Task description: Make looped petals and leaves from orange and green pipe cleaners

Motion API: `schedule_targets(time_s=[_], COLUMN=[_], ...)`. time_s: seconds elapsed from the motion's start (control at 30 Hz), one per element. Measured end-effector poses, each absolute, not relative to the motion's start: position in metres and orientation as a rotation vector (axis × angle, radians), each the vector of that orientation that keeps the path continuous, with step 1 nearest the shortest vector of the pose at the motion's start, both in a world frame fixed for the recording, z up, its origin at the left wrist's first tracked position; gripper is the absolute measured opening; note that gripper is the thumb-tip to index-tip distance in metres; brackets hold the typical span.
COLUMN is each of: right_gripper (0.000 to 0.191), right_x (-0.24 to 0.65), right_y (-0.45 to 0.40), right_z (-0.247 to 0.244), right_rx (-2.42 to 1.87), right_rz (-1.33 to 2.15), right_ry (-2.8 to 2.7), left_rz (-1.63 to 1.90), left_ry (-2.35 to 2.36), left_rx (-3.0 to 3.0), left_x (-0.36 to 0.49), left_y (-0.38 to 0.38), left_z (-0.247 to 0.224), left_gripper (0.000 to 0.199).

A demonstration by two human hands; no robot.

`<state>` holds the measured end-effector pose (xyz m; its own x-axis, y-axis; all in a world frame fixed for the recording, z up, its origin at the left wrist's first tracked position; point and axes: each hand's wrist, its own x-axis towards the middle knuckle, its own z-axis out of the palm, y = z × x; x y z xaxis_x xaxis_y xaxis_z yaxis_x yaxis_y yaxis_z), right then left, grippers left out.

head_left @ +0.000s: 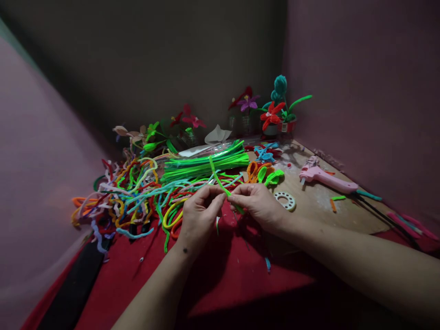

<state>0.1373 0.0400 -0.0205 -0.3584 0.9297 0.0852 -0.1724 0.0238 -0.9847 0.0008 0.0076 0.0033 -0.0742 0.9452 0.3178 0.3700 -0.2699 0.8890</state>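
A bright green pipe cleaner slants up and to the left from between my fingertips, and its lower end shows below them. My left hand pinches it from the left side. From the right, my right hand pinches the same pipe cleaner, with the fingertips of both hands almost touching. Behind my hands lies a thick bundle of green pipe cleaners. Looped green pieces and an orange looped piece rest just beyond my right hand.
Tangled coloured pipe cleaners cover the left side. A pink glue gun and a round white disc with holes lie on a board at the right. Potted fuzzy flowers stand at the back. Red cloth spreads in front.
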Motion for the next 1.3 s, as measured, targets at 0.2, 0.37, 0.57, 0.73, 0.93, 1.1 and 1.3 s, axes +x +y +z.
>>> schedule_targets(time_s=[0.2,0.37,0.57,0.73,0.93,1.1,1.3], right_gripper=[0.013,0.013,0.014,0.014,0.012,0.008,0.009], right_x=[0.140,0.140,0.141,0.142,0.143,0.144,0.145], right_y=[0.043,0.043,0.044,0.044,0.043,0.044,0.045], right_z=[-0.022,-0.021,-0.021,-0.021,-0.020,-0.018,-0.019], right_rx=[-0.742,-0.743,-0.733,-0.727,-0.669,-0.658,-0.679], right_rz=[1.691,1.745,1.719,1.770,1.864,1.935,1.935], right_ry=[-1.299,-1.256,-1.312,-1.303,-1.329,-1.322,-1.364], left_rz=[1.446,1.408,1.245,1.183,1.102,1.042,0.935], left_ry=[1.476,1.525,1.615,1.541,1.331,1.317,1.248], left_rx=[1.657,1.743,2.456,2.656,2.528,2.505,2.431], left_x=[-0.001,-0.009,-0.018,-0.019,-0.025,-0.026,-0.022], left_y=[0.007,0.011,0.015,0.013,0.013,0.011,0.007], left_z=[0.003,0.001,-0.004,0.004,0.008,0.012,0.023], left_gripper=[0.009,0.014,0.012,0.011,0.012,0.010,0.013])
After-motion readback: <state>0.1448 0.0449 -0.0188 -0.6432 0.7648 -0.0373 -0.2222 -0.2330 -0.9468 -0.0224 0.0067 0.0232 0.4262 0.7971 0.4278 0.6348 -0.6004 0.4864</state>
